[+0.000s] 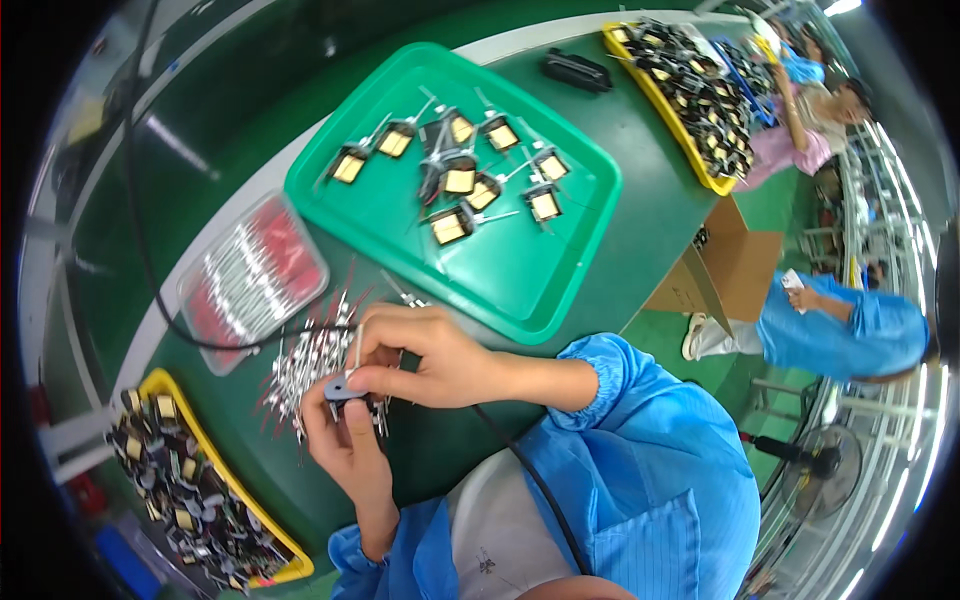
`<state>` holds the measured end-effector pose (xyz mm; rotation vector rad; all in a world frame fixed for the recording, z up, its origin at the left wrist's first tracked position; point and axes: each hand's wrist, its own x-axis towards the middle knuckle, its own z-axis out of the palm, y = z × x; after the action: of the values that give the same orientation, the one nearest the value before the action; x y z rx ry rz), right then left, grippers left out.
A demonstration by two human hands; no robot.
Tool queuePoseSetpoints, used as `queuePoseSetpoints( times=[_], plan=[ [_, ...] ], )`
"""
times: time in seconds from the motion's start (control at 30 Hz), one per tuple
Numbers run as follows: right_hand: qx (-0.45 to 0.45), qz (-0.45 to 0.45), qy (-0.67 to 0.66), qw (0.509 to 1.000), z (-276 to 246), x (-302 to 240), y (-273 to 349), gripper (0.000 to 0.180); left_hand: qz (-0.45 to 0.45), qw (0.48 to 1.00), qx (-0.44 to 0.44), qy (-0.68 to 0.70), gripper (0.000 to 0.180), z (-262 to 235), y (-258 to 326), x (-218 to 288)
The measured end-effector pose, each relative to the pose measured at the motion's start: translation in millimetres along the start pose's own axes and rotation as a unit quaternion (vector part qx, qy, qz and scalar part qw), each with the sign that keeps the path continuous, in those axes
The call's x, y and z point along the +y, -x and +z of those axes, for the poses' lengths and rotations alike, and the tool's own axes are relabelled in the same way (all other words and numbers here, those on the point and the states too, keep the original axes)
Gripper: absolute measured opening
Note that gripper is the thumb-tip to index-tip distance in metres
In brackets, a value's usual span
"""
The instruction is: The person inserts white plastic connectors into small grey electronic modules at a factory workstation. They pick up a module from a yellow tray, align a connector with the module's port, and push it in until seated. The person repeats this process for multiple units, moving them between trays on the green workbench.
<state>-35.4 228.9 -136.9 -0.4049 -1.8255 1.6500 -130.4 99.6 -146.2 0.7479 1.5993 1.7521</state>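
Observation:
My left hand (350, 450) is closed around a small coil part with a grey plastic top (340, 388), its dark body mostly hidden by the fingers. Directly above it, the fingers of my right hand (425, 362) are pinched together at a thin pale lead (358, 345), which stands up from near the grey top. Whether the lead is joined to the part I cannot tell. Under and beside both hands lies a loose heap of white-and-red leads (295, 385). Beyond them, a green tray (520, 280) holds several coils with yellow tape (460, 180) and pale leads.
A clear box (318, 255) of leads stands left of the tray. Yellow bins of coils sit at lower left (228, 475) and far right (660, 112). A black cable (140, 230) crosses the table. A black pouch (577, 70), cardboard box (750, 255), fan (835, 465) and co-workers are beyond.

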Motion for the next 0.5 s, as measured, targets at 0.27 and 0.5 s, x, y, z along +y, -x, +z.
queuePoseSetpoints(
  times=[0.27,0.5],
  plan=[
    [-0.009,0.006,-0.003,1.000,4.9,0.3,1.8,0.016,0.030,0.995,-0.002,-0.097,0.029,-5.6,-1.2,2.8],
    [-0.038,-0.012,-0.072,0.997,-2.1,1.5,4.5,0.019,0.092,0.983,-0.021,-0.155,0.032,-2.6,2.7,2.4]
  ],
)
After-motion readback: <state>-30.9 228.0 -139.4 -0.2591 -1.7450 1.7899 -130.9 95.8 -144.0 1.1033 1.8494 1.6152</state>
